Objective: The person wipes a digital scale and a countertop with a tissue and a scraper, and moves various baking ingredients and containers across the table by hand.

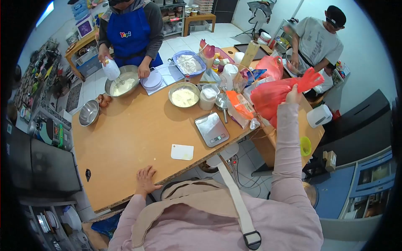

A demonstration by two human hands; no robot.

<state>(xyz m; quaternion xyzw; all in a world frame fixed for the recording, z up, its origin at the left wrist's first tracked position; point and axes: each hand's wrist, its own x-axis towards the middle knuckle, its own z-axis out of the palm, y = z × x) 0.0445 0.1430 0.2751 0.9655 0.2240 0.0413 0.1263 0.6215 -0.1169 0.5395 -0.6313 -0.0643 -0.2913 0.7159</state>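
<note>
My left hand [146, 180] rests on the near edge of the wooden table [121, 142], fingers stretched out and holding nothing. Far to the right, my right hand [294, 95] is closed round the gathered neck of a red plastic bag [268, 97]; what the bag contains is hidden. An orange and white packet [240, 104] lies just left of the bag. Between my hands are a kitchen scale [212, 129] with a lit display and a white dough scraper [182, 152], which is nearer my left hand.
Across the table, a person in a blue apron [128, 31] works a hand mixer [111, 70] in a metal bowl [122, 93]. Another bowl of pale mixture [184, 95] stands mid-table. A person in a white T-shirt [318, 42] is at the back right. Eggs [104, 100] lie beside an empty bowl [89, 113].
</note>
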